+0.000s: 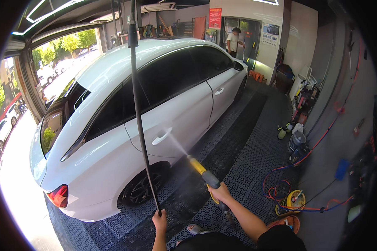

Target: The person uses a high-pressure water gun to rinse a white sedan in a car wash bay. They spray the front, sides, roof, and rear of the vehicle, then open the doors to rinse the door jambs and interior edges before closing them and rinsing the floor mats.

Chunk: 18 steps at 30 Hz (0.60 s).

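Observation:
My right hand (220, 192) grips a yellow and grey pressure washer gun (204, 171). A narrow spray of water leaves its nozzle and strikes the rear door handle (162, 136) of a white sedan (176, 113), throwing up a fine mist. My left hand (160, 221) is closed around the black high-pressure hose (139, 109), which hangs from overhead and crosses in front of the car. Below the hose lies the rear wheel (144, 188), and the red tail light (59, 196) sits at the car's left end.
Dark perforated floor tiles (238, 200) surround the car. Along the right wall stand a yellow bucket (281, 209), an orange bucket (292, 223), a grey bucket (297, 141) and spray bottles (281, 133). Red and blue hoses (317, 146) trail there. A person (233, 42) stands beyond the car's front.

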### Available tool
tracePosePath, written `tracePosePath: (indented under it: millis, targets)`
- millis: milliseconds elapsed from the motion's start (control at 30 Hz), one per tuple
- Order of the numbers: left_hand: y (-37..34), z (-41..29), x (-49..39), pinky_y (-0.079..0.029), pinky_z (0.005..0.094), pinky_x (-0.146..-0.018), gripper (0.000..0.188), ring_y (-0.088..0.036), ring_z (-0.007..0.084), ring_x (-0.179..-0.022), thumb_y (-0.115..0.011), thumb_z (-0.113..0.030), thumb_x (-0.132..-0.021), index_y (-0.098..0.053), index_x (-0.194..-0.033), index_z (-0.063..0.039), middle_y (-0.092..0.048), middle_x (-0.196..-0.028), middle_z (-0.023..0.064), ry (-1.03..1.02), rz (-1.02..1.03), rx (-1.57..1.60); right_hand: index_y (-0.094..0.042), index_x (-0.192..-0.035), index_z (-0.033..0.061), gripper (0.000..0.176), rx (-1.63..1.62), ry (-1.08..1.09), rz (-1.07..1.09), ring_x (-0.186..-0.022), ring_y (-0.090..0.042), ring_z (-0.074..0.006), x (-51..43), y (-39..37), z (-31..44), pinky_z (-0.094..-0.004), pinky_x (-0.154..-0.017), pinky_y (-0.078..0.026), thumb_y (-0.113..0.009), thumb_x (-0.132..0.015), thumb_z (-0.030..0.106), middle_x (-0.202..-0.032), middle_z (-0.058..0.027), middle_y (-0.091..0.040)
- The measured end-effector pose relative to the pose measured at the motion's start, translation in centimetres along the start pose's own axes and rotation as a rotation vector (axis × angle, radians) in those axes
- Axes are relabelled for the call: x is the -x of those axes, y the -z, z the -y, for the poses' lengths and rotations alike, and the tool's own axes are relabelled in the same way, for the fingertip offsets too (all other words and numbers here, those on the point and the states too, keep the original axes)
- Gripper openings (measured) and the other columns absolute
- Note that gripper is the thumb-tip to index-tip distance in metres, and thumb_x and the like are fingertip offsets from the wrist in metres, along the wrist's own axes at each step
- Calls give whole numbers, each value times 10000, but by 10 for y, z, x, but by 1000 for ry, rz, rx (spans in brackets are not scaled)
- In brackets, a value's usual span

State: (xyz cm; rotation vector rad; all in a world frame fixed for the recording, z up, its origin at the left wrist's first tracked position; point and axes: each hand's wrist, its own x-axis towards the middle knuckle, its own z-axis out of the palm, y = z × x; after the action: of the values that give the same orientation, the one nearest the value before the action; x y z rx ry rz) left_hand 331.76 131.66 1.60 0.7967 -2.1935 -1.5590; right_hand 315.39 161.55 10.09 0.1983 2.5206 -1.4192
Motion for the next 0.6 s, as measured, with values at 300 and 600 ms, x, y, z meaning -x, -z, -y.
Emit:
tracePosePath:
  millis: [300, 600]
  targets:
    - [55, 31, 7, -456, 347, -605, 255, -552, 140, -595, -724, -202, -944, -637, -834, 11, -595, -629, 67, -10, -18, 47, -623, -741, 59, 161, -354, -120, 29, -444, -535, -154, -31, 25, 25, -326, -462, -453, -669, -885, 114, -561, -37, -560]
    - [116, 43, 38, -540, 413, -710, 333, -658, 225, -754, -647, -273, -1026, -687, -1134, 39, -728, -850, 141, -92, -134, 77, -722, -1014, 72, 275, 112, 303, 772, -822, -687, -146, 96, -155, 64, -330, -809, -539, -807, -887, 300, -879, -35, -729]
